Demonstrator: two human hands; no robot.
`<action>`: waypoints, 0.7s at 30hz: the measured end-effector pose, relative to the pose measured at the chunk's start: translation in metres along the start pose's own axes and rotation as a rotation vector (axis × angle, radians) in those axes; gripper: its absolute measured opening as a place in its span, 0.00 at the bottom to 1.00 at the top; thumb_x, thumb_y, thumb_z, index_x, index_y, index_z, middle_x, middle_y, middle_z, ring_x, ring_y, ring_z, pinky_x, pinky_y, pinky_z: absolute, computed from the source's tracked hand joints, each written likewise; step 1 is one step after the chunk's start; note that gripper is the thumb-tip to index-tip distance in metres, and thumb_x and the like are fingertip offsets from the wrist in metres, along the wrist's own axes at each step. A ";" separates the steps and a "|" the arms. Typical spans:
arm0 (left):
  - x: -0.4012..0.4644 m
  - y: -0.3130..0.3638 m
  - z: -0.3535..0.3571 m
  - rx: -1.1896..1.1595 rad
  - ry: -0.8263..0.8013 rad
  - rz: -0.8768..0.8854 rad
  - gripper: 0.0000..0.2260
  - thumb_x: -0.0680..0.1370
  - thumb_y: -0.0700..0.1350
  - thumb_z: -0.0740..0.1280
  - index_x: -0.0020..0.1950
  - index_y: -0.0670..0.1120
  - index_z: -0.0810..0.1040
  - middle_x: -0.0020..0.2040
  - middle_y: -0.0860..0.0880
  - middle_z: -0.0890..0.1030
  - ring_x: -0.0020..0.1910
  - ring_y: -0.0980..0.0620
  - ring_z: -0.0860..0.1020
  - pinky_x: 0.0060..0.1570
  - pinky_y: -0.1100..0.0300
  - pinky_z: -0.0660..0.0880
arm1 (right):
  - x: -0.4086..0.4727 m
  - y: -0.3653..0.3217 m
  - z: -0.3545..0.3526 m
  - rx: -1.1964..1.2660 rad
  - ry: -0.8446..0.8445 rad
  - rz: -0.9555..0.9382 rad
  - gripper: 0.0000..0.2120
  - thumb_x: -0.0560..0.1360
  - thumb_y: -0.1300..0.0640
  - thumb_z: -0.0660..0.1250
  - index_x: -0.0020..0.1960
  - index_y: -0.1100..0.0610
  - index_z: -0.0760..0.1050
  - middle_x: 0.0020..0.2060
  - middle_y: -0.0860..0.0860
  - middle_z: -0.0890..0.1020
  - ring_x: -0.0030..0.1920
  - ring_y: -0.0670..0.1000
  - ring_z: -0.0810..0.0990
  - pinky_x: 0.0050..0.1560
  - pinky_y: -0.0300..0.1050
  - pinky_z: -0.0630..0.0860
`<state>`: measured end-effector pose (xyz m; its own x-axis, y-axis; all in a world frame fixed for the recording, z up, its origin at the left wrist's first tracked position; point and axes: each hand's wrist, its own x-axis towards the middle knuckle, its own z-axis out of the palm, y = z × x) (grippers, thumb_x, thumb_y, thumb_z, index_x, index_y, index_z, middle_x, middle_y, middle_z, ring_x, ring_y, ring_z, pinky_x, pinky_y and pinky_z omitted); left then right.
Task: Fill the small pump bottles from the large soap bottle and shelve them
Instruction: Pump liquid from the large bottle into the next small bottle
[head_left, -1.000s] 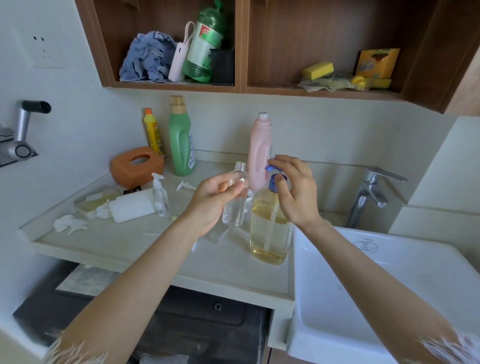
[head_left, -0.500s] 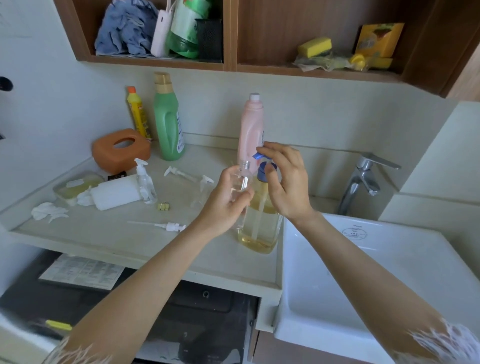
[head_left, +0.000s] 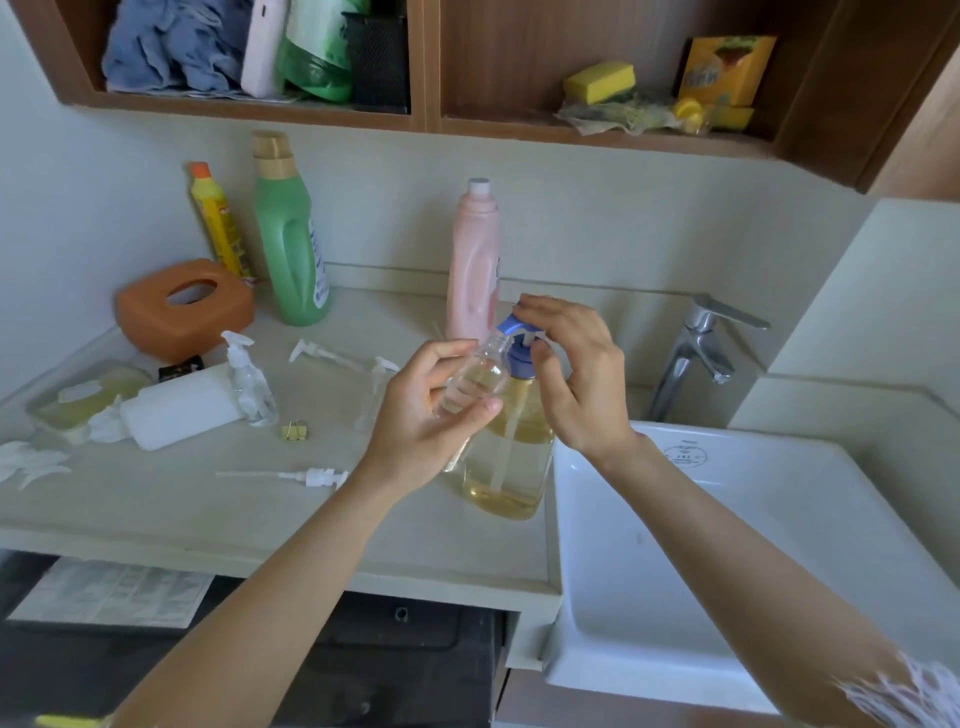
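Over pump (head_left: 514, 328): right hand (head_left: 574, 374) fingers curled.

Both bare forearms are reaching forward from the bottom of the view, converging toward the middle. The left hand (head_left: 431, 415) is turned palm inward, its fingers and thumb curling round a small clear bottle (head_left: 475, 376) and tilting it toward the right hand. The right hand (head_left: 576, 374) is arching above, its fingertips (head_left: 524, 306) bending down onto the blue pump head (head_left: 511, 327) while the thumb is lying against the pump's side. The wrists are staying apart, the right one slightly lower.
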<state>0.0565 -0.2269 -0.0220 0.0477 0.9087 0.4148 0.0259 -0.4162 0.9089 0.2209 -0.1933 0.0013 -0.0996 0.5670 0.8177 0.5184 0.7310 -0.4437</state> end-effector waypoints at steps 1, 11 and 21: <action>0.001 0.001 -0.001 -0.001 0.004 -0.009 0.23 0.66 0.48 0.76 0.58 0.52 0.74 0.56 0.44 0.82 0.47 0.50 0.82 0.50 0.50 0.79 | 0.001 0.000 0.001 -0.002 0.004 -0.002 0.13 0.75 0.66 0.60 0.54 0.63 0.81 0.55 0.54 0.82 0.58 0.53 0.77 0.62 0.39 0.69; 0.012 0.008 -0.006 0.107 0.034 -0.012 0.22 0.68 0.35 0.77 0.55 0.54 0.78 0.52 0.51 0.83 0.45 0.59 0.83 0.45 0.69 0.76 | -0.002 0.010 0.023 0.005 0.138 -0.019 0.15 0.74 0.61 0.57 0.47 0.63 0.81 0.47 0.54 0.83 0.49 0.55 0.77 0.55 0.33 0.67; 0.011 0.001 -0.007 0.073 0.055 -0.115 0.20 0.67 0.35 0.78 0.55 0.46 0.77 0.52 0.48 0.84 0.42 0.54 0.83 0.45 0.64 0.78 | -0.006 0.004 0.022 -0.034 0.115 0.005 0.16 0.73 0.60 0.55 0.46 0.62 0.82 0.46 0.53 0.83 0.46 0.55 0.77 0.53 0.32 0.66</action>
<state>0.0502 -0.2172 -0.0166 -0.0146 0.9501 0.3117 0.1005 -0.3088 0.9458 0.2050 -0.1856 -0.0131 0.0003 0.5221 0.8529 0.5472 0.7138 -0.4371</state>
